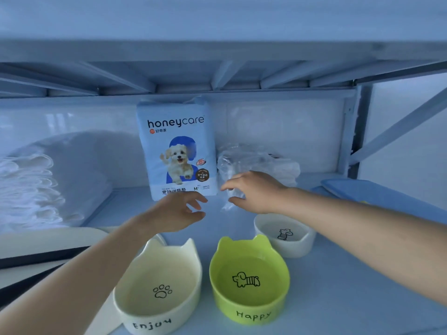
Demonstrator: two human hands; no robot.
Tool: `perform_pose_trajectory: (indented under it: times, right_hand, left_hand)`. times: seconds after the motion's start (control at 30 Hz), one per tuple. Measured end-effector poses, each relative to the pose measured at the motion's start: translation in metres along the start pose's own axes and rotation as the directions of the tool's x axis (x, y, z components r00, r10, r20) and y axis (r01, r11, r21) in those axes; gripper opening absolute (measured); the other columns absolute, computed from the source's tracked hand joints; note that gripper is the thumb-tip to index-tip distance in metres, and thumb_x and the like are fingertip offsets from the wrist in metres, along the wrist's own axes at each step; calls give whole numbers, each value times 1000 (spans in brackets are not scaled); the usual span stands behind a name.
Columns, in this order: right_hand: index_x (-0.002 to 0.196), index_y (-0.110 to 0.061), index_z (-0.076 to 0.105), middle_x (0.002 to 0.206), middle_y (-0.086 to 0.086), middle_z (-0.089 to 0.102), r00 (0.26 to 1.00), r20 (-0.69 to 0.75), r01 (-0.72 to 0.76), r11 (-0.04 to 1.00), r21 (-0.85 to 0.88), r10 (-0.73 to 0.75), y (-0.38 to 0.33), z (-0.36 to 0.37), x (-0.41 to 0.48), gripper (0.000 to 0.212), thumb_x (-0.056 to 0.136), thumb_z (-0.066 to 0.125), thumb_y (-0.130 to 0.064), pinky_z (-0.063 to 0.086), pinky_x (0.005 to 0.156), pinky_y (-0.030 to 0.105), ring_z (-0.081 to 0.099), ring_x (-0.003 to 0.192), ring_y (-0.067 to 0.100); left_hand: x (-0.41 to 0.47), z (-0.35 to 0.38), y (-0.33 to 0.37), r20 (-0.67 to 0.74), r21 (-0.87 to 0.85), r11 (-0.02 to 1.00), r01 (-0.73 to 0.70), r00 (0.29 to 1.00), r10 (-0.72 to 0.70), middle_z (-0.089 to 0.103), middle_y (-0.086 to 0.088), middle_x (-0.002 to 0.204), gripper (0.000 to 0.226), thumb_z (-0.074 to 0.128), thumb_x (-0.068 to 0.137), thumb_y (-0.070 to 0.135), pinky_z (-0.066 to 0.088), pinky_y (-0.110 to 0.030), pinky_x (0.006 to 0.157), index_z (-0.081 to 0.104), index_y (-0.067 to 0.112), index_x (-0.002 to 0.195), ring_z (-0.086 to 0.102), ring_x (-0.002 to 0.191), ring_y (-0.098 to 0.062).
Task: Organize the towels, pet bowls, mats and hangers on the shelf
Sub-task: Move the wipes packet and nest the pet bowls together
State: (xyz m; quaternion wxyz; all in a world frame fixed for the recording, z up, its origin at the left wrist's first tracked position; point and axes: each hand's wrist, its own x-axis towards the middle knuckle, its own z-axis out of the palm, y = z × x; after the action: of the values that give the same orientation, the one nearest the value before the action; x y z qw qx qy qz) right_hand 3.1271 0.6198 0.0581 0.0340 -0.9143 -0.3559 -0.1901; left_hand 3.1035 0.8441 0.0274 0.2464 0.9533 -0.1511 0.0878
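A stack of white towels (31,189) lies far left on the shelf (362,286), with the folded edges facing right. Near the front stands a cream bowl (157,286) with cat ears, a paw print and the word "Enjoy". Its ears point to the far side and the word faces the near side.

The left hand (179,211) is above and behind it, with fingers loose and spread, and it has nothing in it. Just past that hand, a pack of pet pads (177,148) stands up tall against the back wall, with its dog picture facing the near side.

A green bowl (249,279) that says "Happy" sits just beside the cream one, ears far.

Right of the pack lies a clear plastic bag (232,165) with folded white cloth inside. The right hand (254,192) pinches its near edge between fingers and thumb.

A white bowl (285,238) with a dog drawing sits under that wrist. A blue mat (377,192) lies flat at the far right.
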Motion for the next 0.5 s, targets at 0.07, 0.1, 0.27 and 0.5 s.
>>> perform_pose_trajectory:
  times: [0.07,0.1,0.27,0.5]
  right_hand:
    - [123,-31,55,122,-6,59,1000,-3,-15,1000,27,15,10,-6,-14,34,90,56,-34,44,88,32,52,112,20]
    - [123,-30,56,121,-6,60,1000,-6,-18,999,41,19,15,-9,-22,33,89,56,-34,45,88,34,53,111,20]
    - [118,-28,60,113,-7,64,1000,1,-31,993,117,31,45,-16,-59,31,88,58,-32,45,82,30,56,105,17]
    - [111,-35,62,80,-23,51,997,61,-55,980,192,44,77,-20,-97,29,84,56,-26,31,62,11,41,69,-6]
  left_hand:
    - [-4,6,14,-4,-24,1000,10,1000,-10,60,13,100,27,66,83,31,48,-31,93,57,37,107,62,92,-9]
    - [-6,9,22,-9,-40,999,14,1000,-14,59,15,98,28,67,83,30,48,-30,92,57,37,108,62,91,-8]
    - [-15,33,64,-37,-100,995,14,999,-17,59,14,97,33,69,81,28,51,-32,89,55,36,111,61,92,-9]
    - [-27,67,116,-87,6,1000,15,996,-14,58,24,97,27,62,82,34,45,-22,86,56,46,106,54,96,2]
